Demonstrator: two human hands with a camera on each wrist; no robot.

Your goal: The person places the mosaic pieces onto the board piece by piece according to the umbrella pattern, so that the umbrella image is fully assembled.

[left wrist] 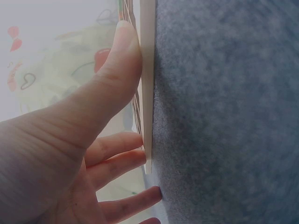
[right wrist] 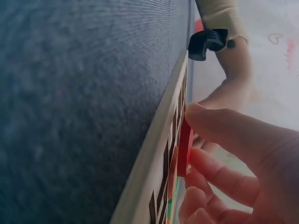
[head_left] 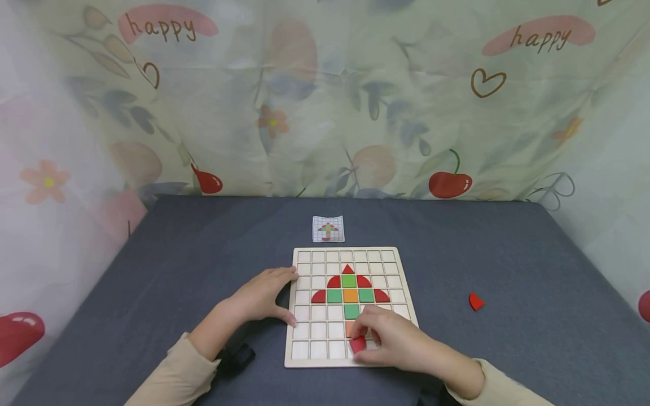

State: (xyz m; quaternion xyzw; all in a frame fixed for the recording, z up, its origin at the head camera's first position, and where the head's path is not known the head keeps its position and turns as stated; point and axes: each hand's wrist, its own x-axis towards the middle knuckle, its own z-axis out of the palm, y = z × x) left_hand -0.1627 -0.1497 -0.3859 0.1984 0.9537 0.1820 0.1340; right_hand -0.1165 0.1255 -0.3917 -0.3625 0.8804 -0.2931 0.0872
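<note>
A wooden grid board (head_left: pixel 317 362) lies on the dark cloth, with red, green and orange pieces set in its cells in an arrow-like figure. My right hand (head_left: pixel 398 342) pinches a red quarter-circle piece (head_left: pixel 358 344) between thumb and fingers over the bottom row, just below an orange square (head_left: pixel 348 329). In the right wrist view the red piece (right wrist: pixel 185 147) stands tilted against the board's surface. My left hand (head_left: pixel 261 296) rests at the board's left edge, thumb and fingers spread along the rim. The left wrist view shows the thumb (left wrist: pixel 122 60) on that edge.
Behind the board lies a small pattern card (head_left: pixel 328 229) with a similar coloured figure. One more red quarter-circle piece (head_left: pixel 476 301) sits on the cloth to the right. A patterned curtain (head_left: pixel 335 101) hangs behind the dark table (head_left: pixel 218 225).
</note>
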